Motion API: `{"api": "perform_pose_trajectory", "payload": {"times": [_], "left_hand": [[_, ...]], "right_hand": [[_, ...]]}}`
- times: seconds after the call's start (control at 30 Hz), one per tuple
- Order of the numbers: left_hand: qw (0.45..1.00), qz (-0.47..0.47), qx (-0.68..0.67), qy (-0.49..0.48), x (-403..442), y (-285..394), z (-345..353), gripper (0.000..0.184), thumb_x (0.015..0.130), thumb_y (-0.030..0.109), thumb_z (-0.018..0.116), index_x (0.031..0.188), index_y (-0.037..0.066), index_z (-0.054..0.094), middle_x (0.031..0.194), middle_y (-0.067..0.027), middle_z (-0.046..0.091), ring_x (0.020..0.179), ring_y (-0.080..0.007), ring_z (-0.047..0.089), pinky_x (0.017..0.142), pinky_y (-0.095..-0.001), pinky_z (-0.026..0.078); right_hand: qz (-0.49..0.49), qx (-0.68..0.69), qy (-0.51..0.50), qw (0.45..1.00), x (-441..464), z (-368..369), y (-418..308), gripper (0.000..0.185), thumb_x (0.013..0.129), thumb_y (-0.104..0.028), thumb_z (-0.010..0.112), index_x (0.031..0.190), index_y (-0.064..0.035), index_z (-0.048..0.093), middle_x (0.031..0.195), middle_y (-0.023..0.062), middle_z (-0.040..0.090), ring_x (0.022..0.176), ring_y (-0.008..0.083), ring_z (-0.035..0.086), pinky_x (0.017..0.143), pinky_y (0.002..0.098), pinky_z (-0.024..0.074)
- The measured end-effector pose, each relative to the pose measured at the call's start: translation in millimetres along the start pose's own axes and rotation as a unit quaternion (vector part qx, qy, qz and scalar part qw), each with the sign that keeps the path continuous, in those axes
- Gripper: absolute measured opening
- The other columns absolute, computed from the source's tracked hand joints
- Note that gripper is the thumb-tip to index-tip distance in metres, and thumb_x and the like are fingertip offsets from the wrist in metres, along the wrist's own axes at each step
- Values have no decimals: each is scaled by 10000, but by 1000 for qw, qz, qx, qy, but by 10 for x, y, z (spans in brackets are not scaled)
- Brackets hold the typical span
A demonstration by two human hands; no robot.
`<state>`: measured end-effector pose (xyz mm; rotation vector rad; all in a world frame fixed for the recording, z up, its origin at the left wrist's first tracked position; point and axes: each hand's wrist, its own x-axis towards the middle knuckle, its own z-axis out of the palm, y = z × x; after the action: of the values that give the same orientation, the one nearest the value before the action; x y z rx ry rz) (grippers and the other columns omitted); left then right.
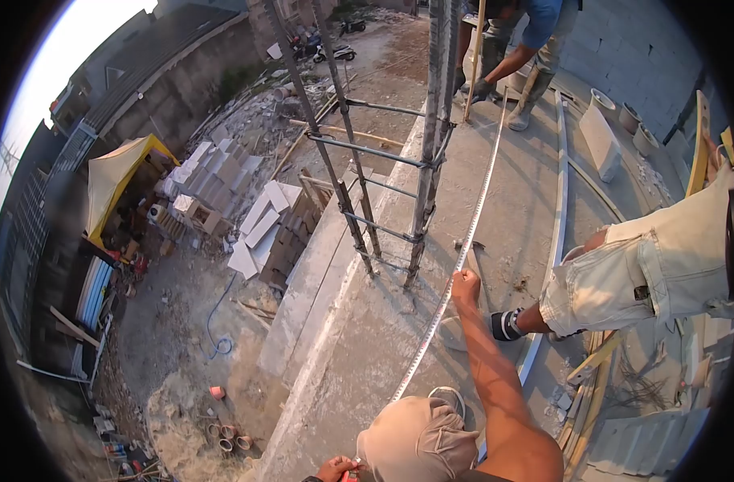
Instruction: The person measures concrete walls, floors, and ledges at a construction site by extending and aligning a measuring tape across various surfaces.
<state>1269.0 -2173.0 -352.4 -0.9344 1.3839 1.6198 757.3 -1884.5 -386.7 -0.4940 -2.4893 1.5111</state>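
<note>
A long white measuring tape blade (481, 201) runs lengthwise over the concrete slab (367, 353), passing beside upright steel rebar (426, 161). My right hand (466, 287), arm stretched forward, is closed on the blade near the middle. At the bottom edge my left hand (335, 468) is closed round a red tape measure case (351, 475), partly cut off by the frame. A rounded beige cloth form (419, 440) hides the nearest stretch of tape. Just beyond my right hand a hammer-like tool (473, 255) lies on the slab. At the far end, a co-worker's gloved hand (481, 90) is down near the tape.
A person in beige shorts (616, 273) stands close on the right. The slab's left edge (323, 337) drops to lower ground with stacked blocks (275, 217). A long metal bar (561, 177), a pale block (600, 143) and timber strips (592, 402) lie on the right.
</note>
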Motion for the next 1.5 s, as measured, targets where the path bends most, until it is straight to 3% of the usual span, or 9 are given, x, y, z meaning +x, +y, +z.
{"api": "perform_pose_trajectory", "payload": {"times": [0.13,0.43,0.6,0.77,0.87,0.97,1.17,1.43,1.5], "left_hand": [[991,97,-52,74,213,375,241,121,891,171,627,883,51,615,817,-12,648,730,-95,592,676,-246,481],[980,144,-135,-18,983,2077,852,191,864,192,677,857,26,581,921,-121,703,773,-126,644,685,-255,501],[986,160,-17,33,900,1714,966,226,880,225,672,898,11,599,880,-71,701,772,-110,643,672,-261,509],[987,118,-102,24,1250,-732,291,159,904,224,641,918,66,648,818,25,642,718,-68,565,660,-236,471],[956,267,49,114,975,-663,277,390,922,390,563,1089,46,641,940,-109,672,829,-217,632,702,-342,521],[990,122,-77,14,1388,-190,428,155,907,225,633,887,72,651,793,30,641,717,-72,578,661,-240,482],[980,156,-124,3,1051,2029,1188,252,875,234,688,763,29,592,864,-133,708,759,-140,662,656,-267,518],[980,101,-172,17,1097,1444,1236,245,892,239,666,795,29,584,866,-149,704,746,-156,661,671,-284,539],[976,72,-206,-1,830,1306,1539,243,894,242,662,809,29,579,866,-148,702,735,-154,656,661,-282,534]], "right_hand": [[-81,-84,160,980,448,184,-180,234,826,-178,586,825,47,650,733,169,675,705,257,666,635,365,489],[32,63,-7,997,-41,95,-148,177,824,-116,566,782,24,667,638,132,644,595,210,615,577,356,468],[-27,4,104,994,537,174,-99,206,814,-119,542,688,7,645,598,128,630,560,208,608,543,361,463],[2,-17,105,994,1190,124,-391,168,823,-132,556,774,9,633,769,196,668,715,337,655,646,431,491],[70,-38,148,986,1415,181,-374,162,835,-127,545,807,10,628,771,189,668,714,348,653,649,430,496],[33,40,176,983,1335,221,-283,156,853,-130,544,830,5,617,743,162,667,686,308,650,633,408,500],[121,178,60,975,640,56,-583,145,865,-124,536,835,-1,608,698,113,655,623,210,636,601,356,490],[41,79,129,988,1152,159,-484,170,838,-154,540,839,-4,622,797,185,666,754,337,660,671,431,496],[-15,6,180,983,1294,160,-494,173,854,-131,523,766,-13,613,648,98,644,569,194,616,539,357,466]]}}
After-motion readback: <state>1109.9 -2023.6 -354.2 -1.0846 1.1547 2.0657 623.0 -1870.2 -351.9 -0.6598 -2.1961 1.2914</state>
